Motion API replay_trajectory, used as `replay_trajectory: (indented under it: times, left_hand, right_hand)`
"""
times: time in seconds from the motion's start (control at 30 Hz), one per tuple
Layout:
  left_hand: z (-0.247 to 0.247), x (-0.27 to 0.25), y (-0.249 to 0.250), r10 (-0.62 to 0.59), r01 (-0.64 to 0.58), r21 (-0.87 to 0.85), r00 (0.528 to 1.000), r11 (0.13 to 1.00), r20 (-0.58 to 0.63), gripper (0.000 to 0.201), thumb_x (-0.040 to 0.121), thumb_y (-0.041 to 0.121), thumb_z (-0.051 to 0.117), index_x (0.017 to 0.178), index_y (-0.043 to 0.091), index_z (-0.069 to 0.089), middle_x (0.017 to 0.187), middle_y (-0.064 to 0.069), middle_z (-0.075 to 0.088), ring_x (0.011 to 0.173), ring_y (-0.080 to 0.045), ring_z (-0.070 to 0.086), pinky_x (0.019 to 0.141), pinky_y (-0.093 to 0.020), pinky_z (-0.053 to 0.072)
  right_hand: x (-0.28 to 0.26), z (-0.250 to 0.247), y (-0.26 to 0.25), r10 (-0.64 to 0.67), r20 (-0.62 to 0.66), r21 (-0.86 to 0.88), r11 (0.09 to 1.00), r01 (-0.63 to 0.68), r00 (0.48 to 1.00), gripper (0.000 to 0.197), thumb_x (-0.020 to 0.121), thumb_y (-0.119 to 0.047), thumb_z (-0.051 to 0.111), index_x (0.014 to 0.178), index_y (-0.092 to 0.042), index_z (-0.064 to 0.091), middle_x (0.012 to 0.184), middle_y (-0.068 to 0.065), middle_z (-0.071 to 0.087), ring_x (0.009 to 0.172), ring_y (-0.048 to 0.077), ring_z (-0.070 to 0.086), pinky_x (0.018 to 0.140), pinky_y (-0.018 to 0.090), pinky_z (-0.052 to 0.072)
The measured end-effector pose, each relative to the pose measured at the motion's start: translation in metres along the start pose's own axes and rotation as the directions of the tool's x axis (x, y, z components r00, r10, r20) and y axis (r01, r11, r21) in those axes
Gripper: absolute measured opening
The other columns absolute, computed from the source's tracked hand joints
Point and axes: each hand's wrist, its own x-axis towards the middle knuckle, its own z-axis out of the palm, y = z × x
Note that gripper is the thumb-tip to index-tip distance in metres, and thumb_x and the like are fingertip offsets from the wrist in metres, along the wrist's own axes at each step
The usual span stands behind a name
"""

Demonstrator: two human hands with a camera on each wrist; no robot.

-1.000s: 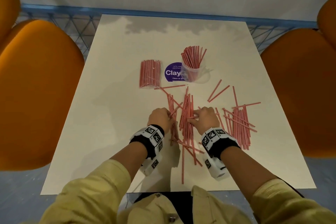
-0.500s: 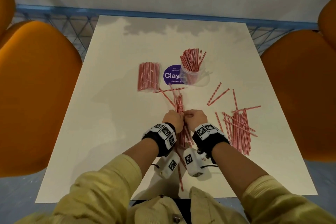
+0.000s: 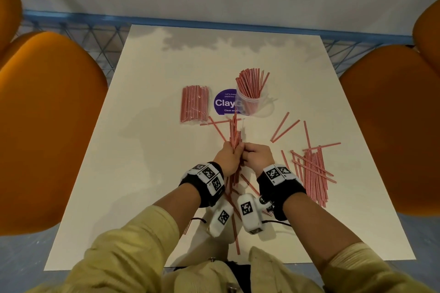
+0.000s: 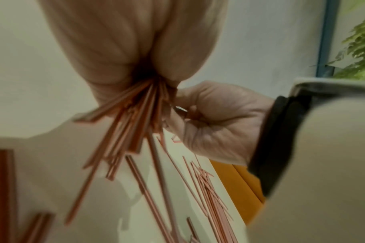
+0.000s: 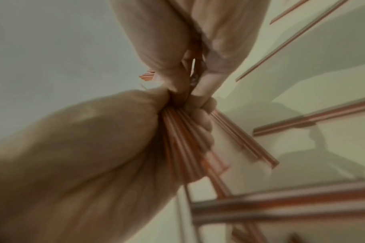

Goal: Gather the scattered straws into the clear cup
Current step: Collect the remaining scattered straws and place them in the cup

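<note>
The clear cup (image 3: 250,104) stands mid-table with many red-and-white straws (image 3: 251,83) upright in it. Nearer me, my left hand (image 3: 228,156) grips a bundle of straws (image 3: 235,133) around its middle; the far ends point toward the cup. My right hand (image 3: 258,153) is pressed against the left, fingers curled and pinching the same bundle. In the left wrist view the bundle (image 4: 131,125) fans out below my left hand (image 4: 119,49), with the right hand (image 4: 214,125) beside it. The right wrist view shows the bundle (image 5: 181,144) squeezed between both hands.
A loose pile of straws (image 3: 314,173) lies at the right; two more straws (image 3: 284,129) lie beyond it. A flat pack of straws (image 3: 194,107) and a purple sticker (image 3: 225,102) sit left of the cup. Stray straws (image 3: 235,233) lie under my wrists. Orange chairs (image 3: 47,126) flank the white table (image 3: 142,173).
My hands came together from either side of the middle straws and squeezed them into one bundle. Since half a second ago the grip has barely shifted.
</note>
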Motion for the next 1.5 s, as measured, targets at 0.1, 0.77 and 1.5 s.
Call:
replay_trajectory:
  times: [0.1, 0.77, 1.5]
  left_hand:
    - [-0.004, -0.002, -0.002, 0.055, -0.055, 0.000, 0.998, 0.998, -0.011, 0.045, 0.100, 0.037, 0.034, 0.126, 0.002, 0.041, 0.120, -0.018, 0.060, 0.104, -0.032, 0.059, 0.084, -0.031, 0.044]
    - [-0.013, -0.008, 0.002, 0.245, -0.243, -0.042, 0.966, 0.969, 0.077, 0.019, 0.099, 0.035, 0.039, 0.097, 0.016, 0.041, 0.062, 0.003, 0.049, 0.050, -0.012, 0.045, 0.051, -0.025, 0.040]
    - [-0.054, -0.010, 0.021, -0.005, -0.326, -0.729, 0.911, 0.602, -0.412, 0.013, 0.099, 0.021, 0.042, 0.089, 0.022, 0.050, 0.063, 0.002, 0.056, 0.051, -0.009, 0.052, 0.055, -0.025, 0.046]
  right_hand:
    - [-0.001, -0.010, -0.007, -0.027, 0.016, -0.061, 0.998, 0.028, 1.000, 0.034, 0.080, 0.013, 0.052, 0.107, 0.000, 0.068, 0.081, 0.009, 0.064, 0.063, 0.012, 0.056, 0.059, 0.017, 0.047]
    - [0.011, 0.014, -0.060, -0.189, 0.068, 0.033, 0.982, 0.187, 0.980, 0.030, 0.097, -0.030, 0.037, 0.112, -0.017, 0.059, 0.101, 0.001, 0.066, 0.088, 0.022, 0.067, 0.088, 0.037, 0.051]
    - [-0.031, 0.030, -0.037, -0.100, 0.373, 0.113, 0.992, 0.062, 0.922, 0.024, 0.080, 0.006, 0.058, 0.085, -0.017, 0.053, 0.064, 0.003, 0.048, 0.046, 0.008, 0.043, 0.039, 0.016, 0.031]
